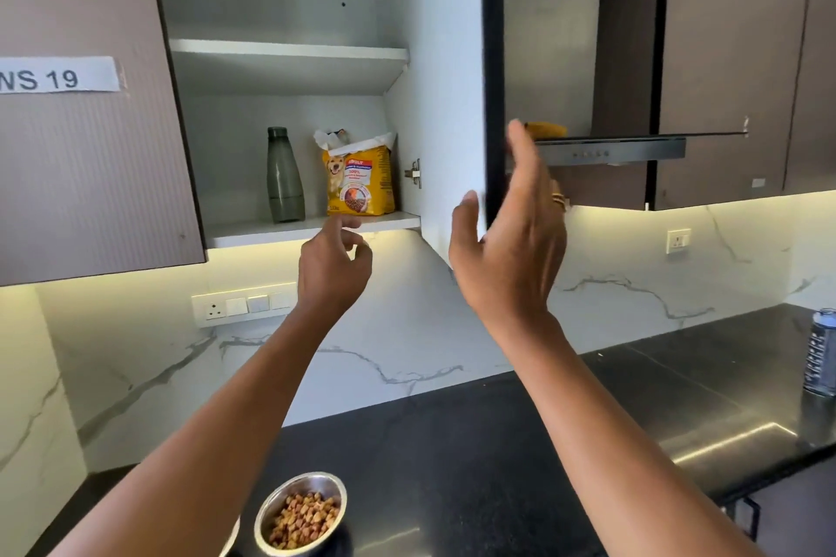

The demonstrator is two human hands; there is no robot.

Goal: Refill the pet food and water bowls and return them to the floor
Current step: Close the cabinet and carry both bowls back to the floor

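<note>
A steel bowl [301,513] holding brown kibble stands on the black counter [497,443] at the bottom. The rim of a second bowl [231,538] peeks out behind my left forearm. In the open wall cupboard, a yellow dog food bag [359,181] and a grey-green bottle [282,176] stand on the lowest shelf [312,226]. My left hand [334,260] hovers just below that shelf with fingers loosely curled, holding nothing. My right hand [511,235] is spread flat against the edge of the open cupboard door [445,104], thumb on its inner face.
A clear water bottle [821,353] stands at the counter's right edge. A chimney hood [633,147] juts out right of the door. Closed brown cupboards flank the open one. Switches [244,305] and a socket [678,240] sit on the marble backsplash.
</note>
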